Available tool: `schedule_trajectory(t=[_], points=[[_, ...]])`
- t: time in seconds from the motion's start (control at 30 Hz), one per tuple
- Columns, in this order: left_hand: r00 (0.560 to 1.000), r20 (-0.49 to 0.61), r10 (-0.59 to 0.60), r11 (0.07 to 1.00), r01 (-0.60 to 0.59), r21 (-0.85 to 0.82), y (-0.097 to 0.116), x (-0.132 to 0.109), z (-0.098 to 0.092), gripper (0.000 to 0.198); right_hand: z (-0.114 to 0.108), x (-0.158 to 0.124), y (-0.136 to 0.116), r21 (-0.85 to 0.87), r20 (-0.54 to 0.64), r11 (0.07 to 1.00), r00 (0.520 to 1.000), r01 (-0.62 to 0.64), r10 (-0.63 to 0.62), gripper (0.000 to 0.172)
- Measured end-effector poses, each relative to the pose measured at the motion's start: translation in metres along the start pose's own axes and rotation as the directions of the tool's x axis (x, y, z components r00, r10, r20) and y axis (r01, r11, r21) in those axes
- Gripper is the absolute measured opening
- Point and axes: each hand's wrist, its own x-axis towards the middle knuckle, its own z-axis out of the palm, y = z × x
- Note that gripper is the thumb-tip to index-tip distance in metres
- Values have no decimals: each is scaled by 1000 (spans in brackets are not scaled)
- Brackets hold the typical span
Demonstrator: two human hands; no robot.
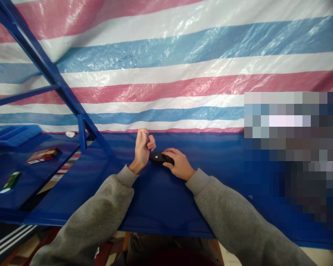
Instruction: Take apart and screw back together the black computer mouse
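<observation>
On the blue table point(166, 207) lies a black elongated device point(157, 157) with rounded ends and a small pale round spot on top. Its exact kind cannot be made out. My right hand point(180, 164) is wrapped over the device's right end, thumb on the near side and fingers on the far side. My left hand point(143, 148) is raised just left of the device, its fingers curled closed. A small dark, purplish thing point(147, 138) shows between those fingers, mostly hidden and too small to name.
Blue metal frame bars point(69, 99) slant up on the left. Beyond them are a blue tray point(16, 135), a red box point(43, 156), a green-and-white packet point(10, 182) and a crumpled white piece point(70, 134). Striped plastic sheeting point(161, 85) hangs behind. A pixelated patch hides the right side.
</observation>
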Motion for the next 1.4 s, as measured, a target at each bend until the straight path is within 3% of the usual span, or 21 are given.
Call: schedule_trajectory(t=[0.27,0.5,0.7,0.9,1.07,1.27,1.4], points=[[1000,-16,-27,1000,27,12,5,4,-5,43,1,0,1,9,-8,1000,1000,15,-15,35],[1000,9,-19,1000,19,-4,6,-2,-2,26,3,0,2,15,-4,1000,1000,15,-15,37],[1000,0,-19,999,19,46,4,-2,0,40,4,0,2,15,-8,1000,1000,19,-19,37],[1000,-15,3,1000,-3,28,4,-3,0,28,3,0,2,7,4,1000,1000,8,-8,38],[999,-32,-12,998,14,56,4,-2,-1,41,3,0,2,11,7,1000,1000,3,-3,37],[999,-35,33,999,-32,44,5,-3,-1,27,3,0,2,12,8,1000,1000,8,-8,36],[999,-38,0,998,3,69,5,-2,0,40,3,0,2,8,10,1000,1000,16,-17,36]])
